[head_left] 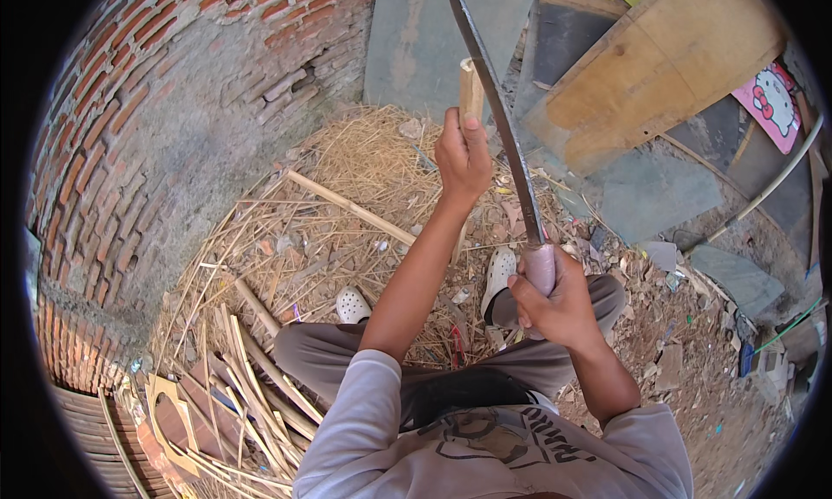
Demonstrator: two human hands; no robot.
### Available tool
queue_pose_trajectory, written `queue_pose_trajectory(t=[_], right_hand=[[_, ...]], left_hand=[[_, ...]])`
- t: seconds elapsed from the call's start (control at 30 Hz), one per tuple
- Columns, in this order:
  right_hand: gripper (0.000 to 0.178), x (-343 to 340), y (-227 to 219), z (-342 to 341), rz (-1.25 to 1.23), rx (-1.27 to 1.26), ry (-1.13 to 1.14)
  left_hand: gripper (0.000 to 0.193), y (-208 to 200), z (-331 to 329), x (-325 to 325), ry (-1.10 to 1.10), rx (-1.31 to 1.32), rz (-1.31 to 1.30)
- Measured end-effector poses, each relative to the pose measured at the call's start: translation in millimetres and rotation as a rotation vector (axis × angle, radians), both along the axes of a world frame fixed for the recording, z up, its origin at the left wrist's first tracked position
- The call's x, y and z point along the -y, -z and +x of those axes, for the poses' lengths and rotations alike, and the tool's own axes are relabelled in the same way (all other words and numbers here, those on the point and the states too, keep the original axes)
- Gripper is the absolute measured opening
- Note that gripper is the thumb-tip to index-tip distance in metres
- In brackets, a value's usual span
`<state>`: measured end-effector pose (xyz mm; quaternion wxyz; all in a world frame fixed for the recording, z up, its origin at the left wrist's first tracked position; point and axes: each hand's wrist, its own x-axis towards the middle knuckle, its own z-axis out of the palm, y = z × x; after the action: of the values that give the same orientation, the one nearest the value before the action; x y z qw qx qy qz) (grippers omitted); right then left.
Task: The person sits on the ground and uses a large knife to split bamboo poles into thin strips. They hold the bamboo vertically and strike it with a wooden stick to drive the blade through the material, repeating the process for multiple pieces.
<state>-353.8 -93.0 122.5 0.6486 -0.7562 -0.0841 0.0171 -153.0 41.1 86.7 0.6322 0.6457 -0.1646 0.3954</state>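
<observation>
Nearest the camera, at the lower edge, is the person's grey shirt, with both forearms reaching up and away from it. Left hand is wrapped around a bamboo piece, thumb laid along its near side. The bamboo piece stands out above the fist, its long axis close to vertical in view and its cut end pointing away from the body; how far it runs below the grip is partly hidden by the wrist. Right hand is wrapped around the pale mauve handle of a machete, positioned lower and further right than the left hand. The machete's long axis runs from this grip up and leftward, with a slight curve, its tip at the upper edge of view. Its blade passes just to the right of the left hand and of the bamboo piece's upper end; contact between blade and bamboo cannot be confirmed. Below the hands, a pale pole lies on the littered ground, slanting from upper left to lower right. Cut strips are heaped at lower left, and straw lies beside the brick wall.
</observation>
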Motion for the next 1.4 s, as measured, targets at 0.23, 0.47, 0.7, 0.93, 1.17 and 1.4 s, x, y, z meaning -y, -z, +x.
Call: queue_pose_trajectory(t=[0.23, 0.47, 0.7, 0.93, 1.17, 1.4], right_hand=[[0.015, -5, 7, -5, -0.059, 0.009, 0.074], [0.016, -6, 4, -10, -0.023, 0.034, 0.071], [0.017, -5, 10, -4, -0.031, -0.001, 0.056], [0.018, -5, 3, -8, -0.068, 0.017, 0.041], [0.02, -8, 4, -9, -0.045, 0.027, 0.051], [0.018, -6, 1, -7, 0.034, -0.045, 0.066]], left_hand=[[0.047, -3, -5, 3, -0.028, -0.013, 0.017], [0.046, -3, -6, 0, -0.052, -0.007, 0.019], [0.046, -4, -7, 0, -0.038, 0.006, 0.006], [0.047, 3, 0, -1, 0.0, 0.001, 0.007], [0.046, 1, -2, 3, 0.001, 0.0, -0.029], [0.047, -1, -5, 3, -0.036, 0.029, 0.001]])
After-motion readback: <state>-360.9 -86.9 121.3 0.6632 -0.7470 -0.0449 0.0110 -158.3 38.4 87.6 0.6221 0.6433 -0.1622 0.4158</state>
